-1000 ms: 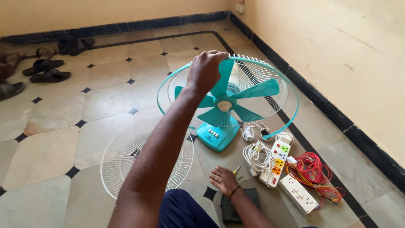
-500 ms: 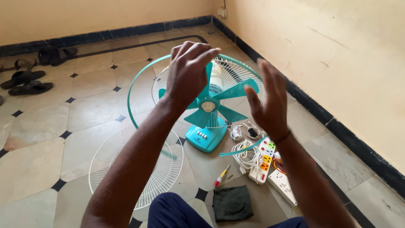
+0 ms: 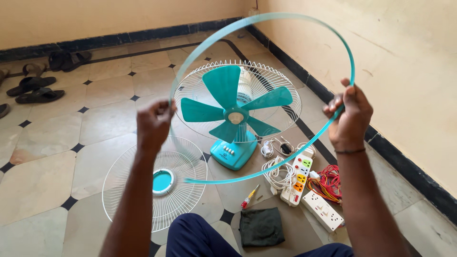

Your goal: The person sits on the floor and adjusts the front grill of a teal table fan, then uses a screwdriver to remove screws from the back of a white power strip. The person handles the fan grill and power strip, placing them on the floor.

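Teal guard ring [image 3: 304, 143], both hands' grip, apparently firm

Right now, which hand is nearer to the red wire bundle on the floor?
Right. The right hand grips the teal ring above the red wire bundle; the left hand holds the ring's far side, over the detached grille.
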